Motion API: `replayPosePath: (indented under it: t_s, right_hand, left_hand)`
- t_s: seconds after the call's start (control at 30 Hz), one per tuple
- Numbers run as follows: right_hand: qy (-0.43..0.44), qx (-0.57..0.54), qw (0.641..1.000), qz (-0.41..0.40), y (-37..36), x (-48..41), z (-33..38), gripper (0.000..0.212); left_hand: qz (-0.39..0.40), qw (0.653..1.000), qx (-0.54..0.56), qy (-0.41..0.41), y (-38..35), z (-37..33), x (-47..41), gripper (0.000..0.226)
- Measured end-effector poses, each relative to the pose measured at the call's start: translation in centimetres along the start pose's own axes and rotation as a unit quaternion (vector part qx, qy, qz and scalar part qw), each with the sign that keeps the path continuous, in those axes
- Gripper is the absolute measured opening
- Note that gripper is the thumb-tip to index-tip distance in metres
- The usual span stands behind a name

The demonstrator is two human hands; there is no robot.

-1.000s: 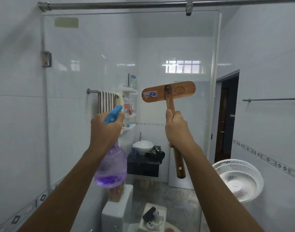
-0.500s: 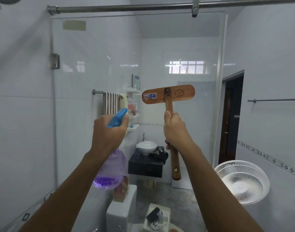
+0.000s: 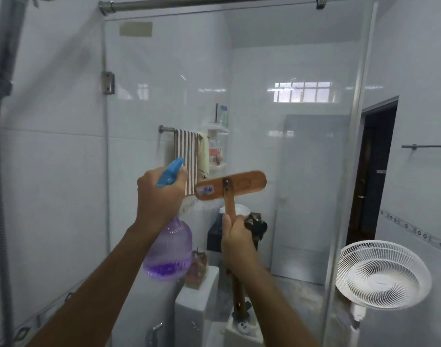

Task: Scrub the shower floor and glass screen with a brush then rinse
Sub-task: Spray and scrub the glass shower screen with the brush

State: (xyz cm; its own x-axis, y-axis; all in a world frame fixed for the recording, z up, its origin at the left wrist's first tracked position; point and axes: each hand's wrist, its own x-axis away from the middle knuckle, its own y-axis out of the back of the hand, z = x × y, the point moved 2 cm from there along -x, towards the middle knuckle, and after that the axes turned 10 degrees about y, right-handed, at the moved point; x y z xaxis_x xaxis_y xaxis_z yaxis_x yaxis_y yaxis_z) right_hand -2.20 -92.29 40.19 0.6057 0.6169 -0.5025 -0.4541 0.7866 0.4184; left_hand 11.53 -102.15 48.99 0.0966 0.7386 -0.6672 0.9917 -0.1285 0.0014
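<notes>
Gripping the brush (image 3: 231, 186) with the right hand (image 3: 237, 242), fingers curled round the wooden handle about midway along. Running near upright through the fist, from 6 o'clock below to 12 o'clock above, tipped a touch toward 11. Ending up top in the flat head, set crosswise from 9 to 3 o'clock, wooden back toward the camera, bristles presumably turned to the glass screen (image 3: 302, 71); cannot tell whether touching it.

Holding the spray bottle (image 3: 168, 254) in the left hand (image 3: 159, 196), clenched round its neck at 10 o'clock from the right fist, just beside the head's 9 o'clock end, blue nozzle aimed toward 1 o'clock at the glass.

Leaving the scrubbing to the right hand, already on the tool. Calling next, probably, for a push forward onto the pane and strokes along the 12-to-6 line, head kept crosswise. Seeing nothing of the shower floor.
</notes>
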Motion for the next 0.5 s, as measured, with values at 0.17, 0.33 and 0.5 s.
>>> replayPosePath:
  t_s: [0.17, 0.33, 0.5]
  right_hand:
    - [0.072, 0.046, 0.995, -0.059, -0.5, -0.9, -0.2, 0.027]
    - [0.069, -0.038, 0.997, 0.0, 2.7, -6.6, 7.3, 0.041]
    - [0.071, -0.051, 0.996, 0.01, 2.8, -6.1, 6.1, 0.041]
  left_hand:
    - [-0.013, 1.0, -0.022, 0.001, 0.5, 0.3, 0.2, 0.034]
    - [-0.022, 0.999, -0.022, 0.007, 0.4, -0.7, 0.2, 0.026]
    - [-0.019, 0.999, -0.038, 0.007, -0.2, -1.3, 0.2, 0.025]
